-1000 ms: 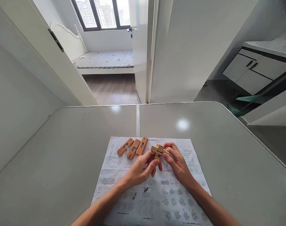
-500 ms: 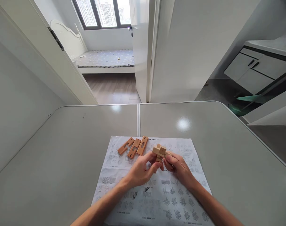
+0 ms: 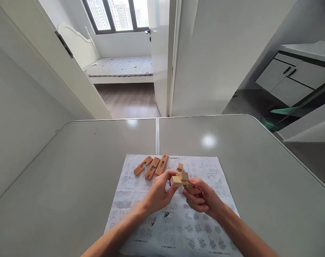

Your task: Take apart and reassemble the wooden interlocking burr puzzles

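Lower and closer than half a second ago, the wooden cluster point(image 3: 181, 179) now sits turned between both hands, and a small loose block point(image 3: 179, 166) has appeared on the paper just beyond it, where none lay before. Nearest the camera, two bare forearms come in from the bottom edge and converge over a printed sheet point(image 3: 175, 228) covered with rows of small diagrams. On that sheet's middle the left hand point(image 3: 158, 194) pinches the left end of the cluster with thumb and fingertips, while the right hand point(image 3: 203, 200) curls its fingers under and around the right end, so both hands are closed on the same piece and nearly touch each other. The cluster is held a little above the paper, made of pale interlocked bars with one square end pointing left. Past the loose block, toward the sheet's far left corner, three flat slotted pieces point(image 3: 151, 167) of darker wood lie side by side, slanted and touching or nearly so. The sheet rests on a grey table point(image 3: 71, 171) with a seam point(image 3: 157, 137) running away down its middle. Beyond the table's far edge stands an open white door point(image 3: 159, 53), and through the doorway a bed point(image 3: 119, 67) lies under a window point(image 3: 116, 14). Off to the far right is a grey cabinet point(image 3: 285, 76).
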Tool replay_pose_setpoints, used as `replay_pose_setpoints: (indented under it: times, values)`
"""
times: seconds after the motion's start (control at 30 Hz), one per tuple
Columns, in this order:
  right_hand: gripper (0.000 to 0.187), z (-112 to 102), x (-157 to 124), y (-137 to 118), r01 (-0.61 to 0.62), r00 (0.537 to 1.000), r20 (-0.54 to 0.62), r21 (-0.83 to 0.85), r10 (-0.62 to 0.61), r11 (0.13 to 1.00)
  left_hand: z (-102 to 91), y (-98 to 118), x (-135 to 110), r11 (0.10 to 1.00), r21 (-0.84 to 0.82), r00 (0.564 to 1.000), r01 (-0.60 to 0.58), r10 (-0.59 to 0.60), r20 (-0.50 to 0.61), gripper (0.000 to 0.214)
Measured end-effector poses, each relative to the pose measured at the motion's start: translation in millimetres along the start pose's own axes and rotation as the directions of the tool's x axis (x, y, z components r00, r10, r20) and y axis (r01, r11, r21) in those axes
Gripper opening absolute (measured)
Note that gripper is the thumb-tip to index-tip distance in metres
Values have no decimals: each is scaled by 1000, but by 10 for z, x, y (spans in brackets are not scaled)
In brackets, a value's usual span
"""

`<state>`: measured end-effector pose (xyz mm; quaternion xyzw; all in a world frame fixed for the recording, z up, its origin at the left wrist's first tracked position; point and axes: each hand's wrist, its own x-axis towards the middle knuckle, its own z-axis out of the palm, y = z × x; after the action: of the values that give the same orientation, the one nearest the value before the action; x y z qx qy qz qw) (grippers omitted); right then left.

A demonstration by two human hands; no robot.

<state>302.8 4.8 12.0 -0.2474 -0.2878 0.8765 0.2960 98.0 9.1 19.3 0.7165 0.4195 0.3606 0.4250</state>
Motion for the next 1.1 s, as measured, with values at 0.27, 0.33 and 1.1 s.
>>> replay_pose_setpoints:
  times: [0.27,0.33,1.1]
  values:
    - [54,-123,42,116,-97,964,245,-25,100,995,23,9,50,986,-114,987,120,-130,-93,13]
    - [53,-74,48,132,-30,978,205,-38,37,999,28,2,57,986,-91,980,139,-150,-132,15]
    - [43,-276,34,-216,179,665,-393,-742,-635,646,-71,-113,76,771,630,957,-91,242,-157,37]
